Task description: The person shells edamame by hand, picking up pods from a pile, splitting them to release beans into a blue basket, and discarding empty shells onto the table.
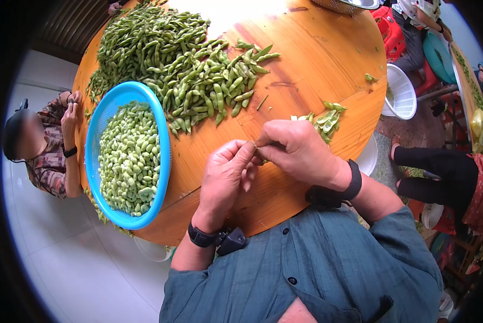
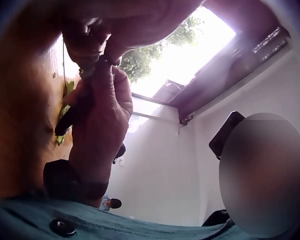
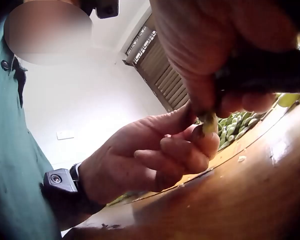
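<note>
Both hands meet above the table's near part, fingertips together. My left hand [image 1: 225,175] pinches a small green pod [image 3: 208,125], seen best between the fingertips in the right wrist view. The right hand [image 1: 300,148] pinches the same pod from the other side, thumb and forefinger closed on it. Most of the pod is hidden by fingers. Left of the hands, a blue basket [image 1: 165,161] holds shelled green beans [image 1: 131,161]. Beyond them lies a large heap of unshelled pods [image 1: 198,81]. Opened empty pods [image 1: 327,123] lie just beyond the right wrist.
The round wooden table [image 1: 316,59] carries a short stem [image 1: 262,102] and a metal colander [image 1: 344,5] at its far edge. A person [image 1: 53,142] sits at the left. Past the right edge are a white basket [image 1: 402,92], red stools and other people.
</note>
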`<state>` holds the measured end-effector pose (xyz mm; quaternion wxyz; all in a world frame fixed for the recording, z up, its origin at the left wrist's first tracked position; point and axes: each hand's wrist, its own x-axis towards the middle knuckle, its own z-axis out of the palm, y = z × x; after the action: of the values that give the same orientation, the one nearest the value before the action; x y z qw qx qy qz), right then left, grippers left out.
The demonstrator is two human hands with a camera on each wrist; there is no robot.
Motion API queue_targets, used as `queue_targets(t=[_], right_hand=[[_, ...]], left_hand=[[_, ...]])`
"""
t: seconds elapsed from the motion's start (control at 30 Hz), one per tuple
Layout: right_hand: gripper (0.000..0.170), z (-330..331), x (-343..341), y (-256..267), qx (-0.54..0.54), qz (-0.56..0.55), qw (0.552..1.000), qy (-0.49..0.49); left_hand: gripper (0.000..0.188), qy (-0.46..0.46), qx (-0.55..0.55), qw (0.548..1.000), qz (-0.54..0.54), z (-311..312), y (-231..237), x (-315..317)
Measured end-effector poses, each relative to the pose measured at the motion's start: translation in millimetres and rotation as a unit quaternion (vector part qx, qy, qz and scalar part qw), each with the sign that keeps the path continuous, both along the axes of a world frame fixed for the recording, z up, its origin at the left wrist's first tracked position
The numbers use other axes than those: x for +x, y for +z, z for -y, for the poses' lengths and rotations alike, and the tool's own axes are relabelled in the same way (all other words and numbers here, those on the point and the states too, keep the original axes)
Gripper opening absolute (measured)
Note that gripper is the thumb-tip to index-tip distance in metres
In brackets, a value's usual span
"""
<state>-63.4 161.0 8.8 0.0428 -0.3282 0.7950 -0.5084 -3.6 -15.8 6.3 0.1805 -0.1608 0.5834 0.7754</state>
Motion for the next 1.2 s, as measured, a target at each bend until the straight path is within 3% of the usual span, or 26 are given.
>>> queue_targets(t=[0.03, 0.1, 0.3, 0.4, 0.63, 0.73, 0.8, 0.93, 0.97, 1.03, 1.1, 1.2], right_hand=[[0.01, -0.2, 0.3, 0.0, 0.001, -0.001, 1.0, 0.001], [0.01, -1.0, 1.0, 0.5, -0.029, 0.157, 0.987, -0.021], [0.009, -6.6, -3.6, 4.0, -0.013, 0.199, 0.978, -0.068], [0.009, -2.9, -0.4, 6.8, -0.013, 0.178, 0.981, -0.077], [0.01, 4.1, 7.9, 6.3, -0.026, 0.089, 0.992, -0.08], [0.009, 2.3, 7.6, 3.7, -0.043, 0.095, 0.992, -0.066], [0.008, 1.3, 7.7, 2.5, -0.115, 0.241, 0.963, -0.035], [0.007, -7.3, 0.9, 15.8, -0.091, 0.353, 0.931, -0.005], [0.005, -7.5, 0.5, 10.7, -0.086, 0.3, 0.95, -0.009], [0.003, -12.3, -3.1, 8.6, -0.082, 0.243, 0.966, -0.015], [0.004, -22.9, -4.9, 12.0, 0.028, 0.022, 0.998, -0.043], [0.006, -42.7, -8.5, 16.0, 0.115, -0.03, 0.992, -0.044]], left_hand=[[0.024, -0.001, 0.021, 1.0, 0.006, 0.3, -0.3, -0.4], [0.021, 0.005, 0.046, 0.999, 0.009, 0.9, -4.0, -1.4], [0.014, 0.073, 0.15, 0.986, 0.0, 12.8, -2.0, 0.8], [0.013, 0.03, 0.101, 0.994, 0.016, 7.4, 13.2, 7.3], [0.017, 0.032, -0.007, 0.999, -0.033, -3.1, 6.7, 6.9], [0.018, 0.013, -0.002, 0.999, -0.039, -3.8, 9.0, 5.7], [0.018, 0.002, 0.012, 0.999, -0.044, -1.2, 3.5, 5.7], [0.015, 0.008, 0.044, 0.999, -0.029, 0.2, 9.9, 6.7], [0.015, 0.008, 0.044, 0.999, -0.028, 1.5, 18.4, 9.2], [0.005, 0.018, -0.102, 0.991, -0.085, 8.0, 43.3, 18.2], [0.01, 0.086, -0.177, 0.96, -0.197, 23.0, 61.2, 33.4], [0.015, 0.186, -0.338, 0.885, -0.262, 57.7, 74.1, 42.4]])
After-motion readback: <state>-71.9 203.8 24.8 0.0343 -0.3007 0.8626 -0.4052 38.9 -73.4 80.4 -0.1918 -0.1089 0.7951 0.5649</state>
